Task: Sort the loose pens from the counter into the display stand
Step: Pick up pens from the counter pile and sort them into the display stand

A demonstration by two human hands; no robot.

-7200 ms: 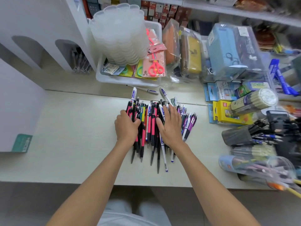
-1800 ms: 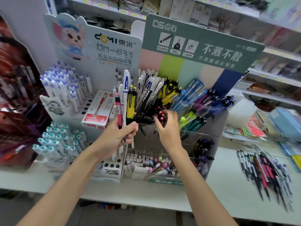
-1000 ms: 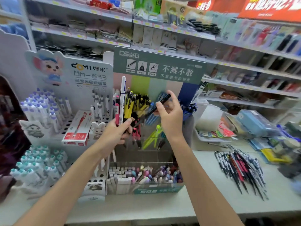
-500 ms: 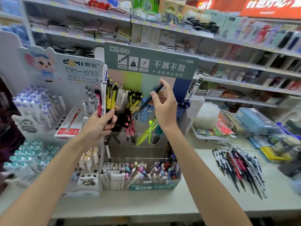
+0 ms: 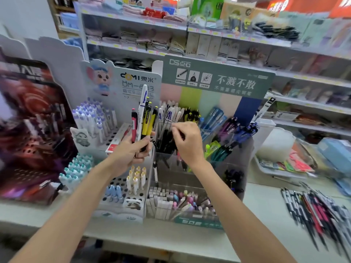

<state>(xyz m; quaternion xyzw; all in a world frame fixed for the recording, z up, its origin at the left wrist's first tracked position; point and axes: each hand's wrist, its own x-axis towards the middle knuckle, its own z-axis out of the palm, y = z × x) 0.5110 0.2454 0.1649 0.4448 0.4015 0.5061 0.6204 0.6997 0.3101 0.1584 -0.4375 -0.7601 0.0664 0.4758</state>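
Left hand [image 5: 131, 150] grips pen bundle [image 5: 144, 120] upright beside display stand [image 5: 218, 80], as ready supply; right hand [image 5: 190, 143] curls over its black pens [image 5: 167, 141], hold indiscernible.

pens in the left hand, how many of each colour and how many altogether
pink pen: 1
white pen: 1
yellow pens: 2
total in the bundle held by the left hand: 4

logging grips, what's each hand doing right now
left hand: grips a bunch of pens
right hand: curled over the black pens, hold cannot be told
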